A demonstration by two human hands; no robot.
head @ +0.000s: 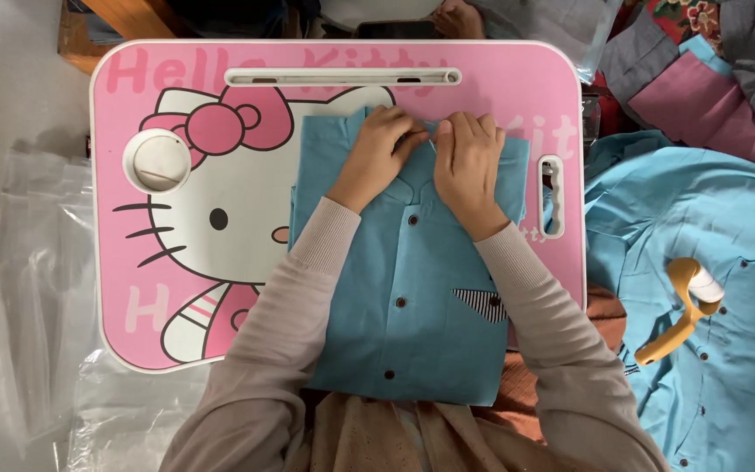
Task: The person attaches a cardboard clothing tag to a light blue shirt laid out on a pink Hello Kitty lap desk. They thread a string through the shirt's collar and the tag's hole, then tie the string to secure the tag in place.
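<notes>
Both the left hand [384, 149] and right hand [467, 162] are pinching the shirt [408, 288] collar at the worktop's [133, 288] far edge, its length running toward the person.

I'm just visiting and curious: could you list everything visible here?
folded shirt: one, teal blue with dark buttons, on the lap table
lap table: one, pink with a cartoon cat, centre
loose shirts: several, teal blue, heaped at right
lint roller: one, yellow handle, on the heap
plastic bags: several, clear, on the floor at left
grey and pink garments: a pile, top right
left hand: at the shirt's collar
right hand: at the collar beside it
</notes>
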